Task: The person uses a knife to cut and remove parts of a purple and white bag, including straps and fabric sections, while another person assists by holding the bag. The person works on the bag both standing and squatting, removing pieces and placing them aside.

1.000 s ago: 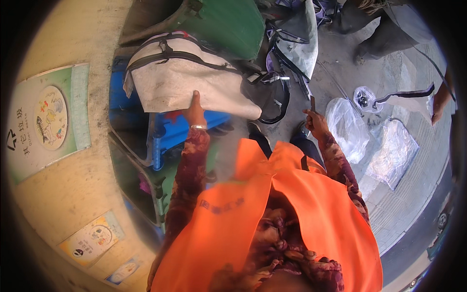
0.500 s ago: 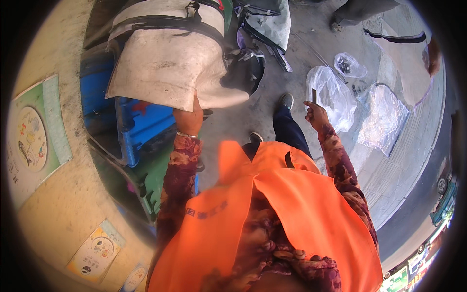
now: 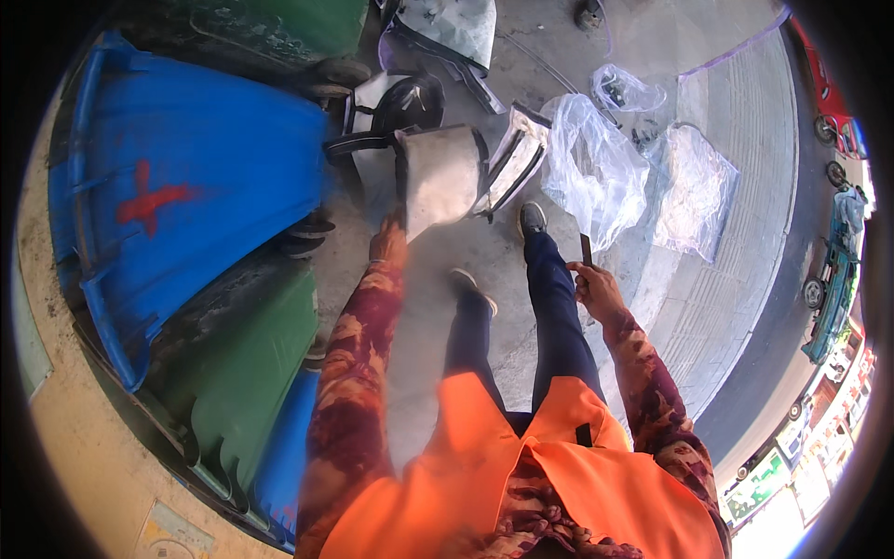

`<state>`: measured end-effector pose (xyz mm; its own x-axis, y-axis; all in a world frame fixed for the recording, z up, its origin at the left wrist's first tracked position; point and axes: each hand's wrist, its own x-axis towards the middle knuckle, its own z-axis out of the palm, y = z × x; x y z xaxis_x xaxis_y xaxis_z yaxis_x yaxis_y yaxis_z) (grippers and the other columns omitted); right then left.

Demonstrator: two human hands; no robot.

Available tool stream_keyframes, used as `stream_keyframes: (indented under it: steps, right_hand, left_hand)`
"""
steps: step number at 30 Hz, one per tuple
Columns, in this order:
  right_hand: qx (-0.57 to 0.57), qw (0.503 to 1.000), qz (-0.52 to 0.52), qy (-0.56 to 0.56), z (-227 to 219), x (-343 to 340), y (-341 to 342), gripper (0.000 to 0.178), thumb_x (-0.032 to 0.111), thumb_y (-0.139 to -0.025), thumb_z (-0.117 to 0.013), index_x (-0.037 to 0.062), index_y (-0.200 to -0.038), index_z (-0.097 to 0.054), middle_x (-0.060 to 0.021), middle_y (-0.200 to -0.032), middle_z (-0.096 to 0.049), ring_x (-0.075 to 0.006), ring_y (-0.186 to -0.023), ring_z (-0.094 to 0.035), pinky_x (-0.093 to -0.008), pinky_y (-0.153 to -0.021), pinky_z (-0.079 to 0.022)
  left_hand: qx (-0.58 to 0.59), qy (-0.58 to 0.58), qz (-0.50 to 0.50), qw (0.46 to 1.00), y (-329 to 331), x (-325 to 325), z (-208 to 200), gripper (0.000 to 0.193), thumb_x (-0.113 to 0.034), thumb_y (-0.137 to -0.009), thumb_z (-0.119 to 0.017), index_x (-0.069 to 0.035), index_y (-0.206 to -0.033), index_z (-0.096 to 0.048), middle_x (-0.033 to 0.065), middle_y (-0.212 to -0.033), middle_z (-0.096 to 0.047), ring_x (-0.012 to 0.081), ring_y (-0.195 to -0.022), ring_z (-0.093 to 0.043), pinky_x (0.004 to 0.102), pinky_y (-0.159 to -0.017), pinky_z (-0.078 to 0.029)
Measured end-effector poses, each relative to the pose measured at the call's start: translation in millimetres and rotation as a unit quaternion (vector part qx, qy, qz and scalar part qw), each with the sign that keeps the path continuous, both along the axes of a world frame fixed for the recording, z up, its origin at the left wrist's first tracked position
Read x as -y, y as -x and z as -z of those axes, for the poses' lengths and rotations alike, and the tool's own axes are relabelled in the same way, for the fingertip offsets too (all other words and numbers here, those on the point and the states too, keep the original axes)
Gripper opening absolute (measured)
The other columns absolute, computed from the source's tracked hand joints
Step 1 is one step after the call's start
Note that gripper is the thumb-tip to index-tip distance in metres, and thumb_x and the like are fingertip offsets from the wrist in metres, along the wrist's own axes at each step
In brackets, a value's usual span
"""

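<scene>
My left hand (image 3: 389, 242) is closed on the near corner of a dirty white sheet (image 3: 442, 177) with black edging, low over the pavement left of my feet. It looks like stiff fabric or foam board; I cannot tell which. A black-edged white piece (image 3: 515, 158) lies at its right side, and I cannot tell if they are joined. In my right hand (image 3: 599, 287) a narrow, dark, blade-like strip (image 3: 586, 250) points away from me. Just beyond that hand lies a clear plastic bag (image 3: 596, 177).
At left stand a blue wheeled bin (image 3: 214, 158) with a red cross, and green bins (image 3: 251, 373). A black round piece (image 3: 410, 102) lies beyond the sheet. A clear plastic sheet (image 3: 694, 191) and a small bag (image 3: 626, 90) lie at right, near the road (image 3: 778, 307).
My left hand has brought the white sheet down off the bins, toward the pavement. The blue bin is now uncovered. My right hand still holds the dark strip, and my view has shifted.
</scene>
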<state>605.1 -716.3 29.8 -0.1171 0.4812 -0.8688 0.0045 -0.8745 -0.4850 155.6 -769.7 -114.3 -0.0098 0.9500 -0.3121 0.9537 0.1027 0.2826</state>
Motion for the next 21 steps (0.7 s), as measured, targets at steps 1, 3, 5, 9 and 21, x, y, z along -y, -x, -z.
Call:
stream_keyframes:
  steps: [1, 3, 5, 9, 21]
  right_hand:
    - [0.026, 0.999, -0.031, 0.0, 5.2, 9.7, -4.2, 0.021, 0.02, -0.096, -0.06, 0.0007, -0.102, -0.067, 0.0045, -0.067, -0.041, -0.0076, -0.055, -0.038, -0.0243, -0.05, -0.035]
    - [0.019, 0.998, -0.005, 0.068, 22.5, 24.0, -15.3, 0.019, 0.019, -0.096, -0.061, 0.0015, -0.101, -0.067, 0.0049, -0.067, -0.041, -0.0069, -0.055, -0.038, -0.0242, -0.049, -0.033]
    - [0.0, 0.994, 0.001, 0.113, 49.9, 29.7, -26.8, 0.017, 0.018, -0.095, -0.062, 0.0023, -0.098, -0.067, 0.006, -0.067, -0.04, -0.0052, -0.054, -0.036, -0.0235, -0.048, -0.03]
    - [0.032, 0.988, -0.037, 0.147, 122.1, 28.2, -51.6, 0.015, 0.018, -0.095, -0.062, 0.0037, -0.095, -0.066, 0.0071, -0.066, -0.041, -0.0033, -0.052, -0.034, -0.0219, -0.047, -0.028]
    - [0.035, 0.951, -0.308, 0.023, 226.5, -29.8, -123.6, 0.026, 0.022, -0.094, -0.056, -0.0003, -0.096, -0.068, 0.002, -0.065, -0.048, -0.0078, -0.05, -0.044, -0.0244, -0.046, -0.039]
  left_hand:
    - [-0.013, 0.036, 0.013, 0.999, -4.3, 22.9, 20.0, 0.054, -0.006, -0.084, -0.058, -0.015, -0.137, -0.052, 0.0115, -0.131, -0.058, 0.0347, -0.133, -0.045, 0.0435, -0.088, -0.055]
    - [-0.027, 0.075, 0.024, 0.997, -15.9, 68.2, 53.0, 0.057, 0.0, -0.085, -0.054, -0.022, -0.138, -0.054, 0.0086, -0.134, -0.057, 0.0333, -0.138, -0.04, 0.0416, -0.091, -0.054]
    - [-0.033, 0.102, 0.0, 0.994, -27.8, 105.1, 75.9, 0.061, 0.008, -0.085, -0.05, -0.027, -0.135, -0.058, 0.0068, -0.137, -0.056, 0.0319, -0.138, -0.04, 0.0386, -0.098, -0.051]
    - [0.008, 0.09, -0.061, 0.994, -45.7, 129.6, 107.7, 0.058, 0.009, -0.084, -0.05, -0.025, -0.129, -0.064, 0.0083, -0.129, -0.061, 0.0319, -0.139, -0.039, 0.038, -0.102, -0.048]
    - [0.047, -0.171, -0.203, 0.963, -110.4, 99.3, 40.1, 0.043, 0.012, -0.075, -0.06, -0.007, -0.111, -0.073, 0.0096, -0.121, -0.066, 0.0295, -0.132, -0.049, 0.0393, -0.105, -0.044]
